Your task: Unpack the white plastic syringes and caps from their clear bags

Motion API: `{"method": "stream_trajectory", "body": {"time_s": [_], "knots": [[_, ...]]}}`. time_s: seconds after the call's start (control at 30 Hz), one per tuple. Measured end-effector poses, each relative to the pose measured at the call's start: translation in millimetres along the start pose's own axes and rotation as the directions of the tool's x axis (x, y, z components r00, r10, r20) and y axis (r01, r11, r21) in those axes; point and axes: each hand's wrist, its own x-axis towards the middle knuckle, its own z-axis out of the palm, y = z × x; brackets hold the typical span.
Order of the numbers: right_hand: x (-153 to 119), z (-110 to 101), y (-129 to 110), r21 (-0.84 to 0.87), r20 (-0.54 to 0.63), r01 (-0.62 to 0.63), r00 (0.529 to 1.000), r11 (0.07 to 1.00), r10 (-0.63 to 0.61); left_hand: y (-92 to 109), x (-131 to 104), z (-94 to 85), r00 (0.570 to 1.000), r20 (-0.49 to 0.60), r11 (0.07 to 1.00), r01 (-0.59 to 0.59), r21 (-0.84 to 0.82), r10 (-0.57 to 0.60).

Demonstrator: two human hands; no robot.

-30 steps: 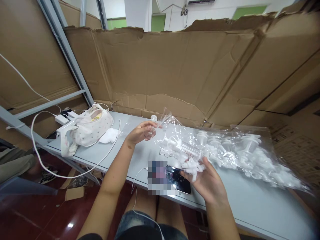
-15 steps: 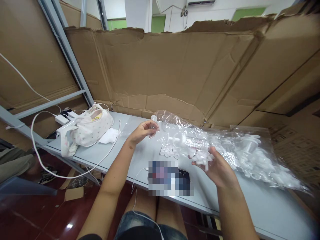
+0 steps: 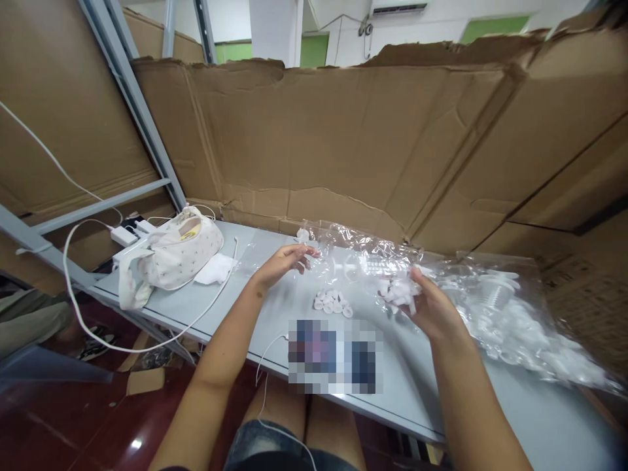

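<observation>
My left hand (image 3: 289,260) is over the table beside the left end of a clear plastic bag (image 3: 338,232). Its fingers are loosely bent and apart, with nothing visible in them. My right hand (image 3: 434,304) is curled around a bunch of small white plastic parts (image 3: 398,294), thumb on top; its other fingers are mostly hidden. Behind the bunch lies a clear ribbed plastic piece (image 3: 385,266), seen in or under the bag film. A group of small white rings or caps (image 3: 332,302) lies on the table between my hands.
A larger clear bag of white plastic parts (image 3: 510,320) lies to the right. Near the front edge is a blurred-out phone-like item (image 3: 314,350) with a cable. A white cloth bag (image 3: 181,252) sits at left. Cardboard (image 3: 318,144) walls the table's back.
My left hand's fingers have stretched out slightly to the right. My right hand has shifted a little, still with the white parts, and its fingers have drawn in. The view has tilted slightly.
</observation>
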Motion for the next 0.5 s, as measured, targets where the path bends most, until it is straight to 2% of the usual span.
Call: {"method": "stream_trajectory", "body": {"time_s": [0.07,0.13,0.27,0.5], "knots": [[0.6,-1.5,5.5,0.010,-0.007,0.000,1.000,1.000,0.001,1.4,-1.7,1.0,0.997,0.070,1.000,0.015,-0.012,-0.014],[0.3,-3.1,10.1,0.014,0.005,-0.010,1.000,1.000,0.010,1.3,-2.1,2.2,0.994,0.112,0.999,0.014,0.049,-0.020],[-0.3,-6.8,15.0,0.010,0.018,-0.044,0.999,0.999,0.043,-2.5,0.4,3.9,0.990,0.137,0.981,0.004,0.193,-0.031],[-1.3,-8.6,17.5,0.030,0.072,-0.100,0.993,0.995,0.098,-1.9,-0.8,4.5,0.994,0.112,0.981,-0.036,0.190,0.015]]}}
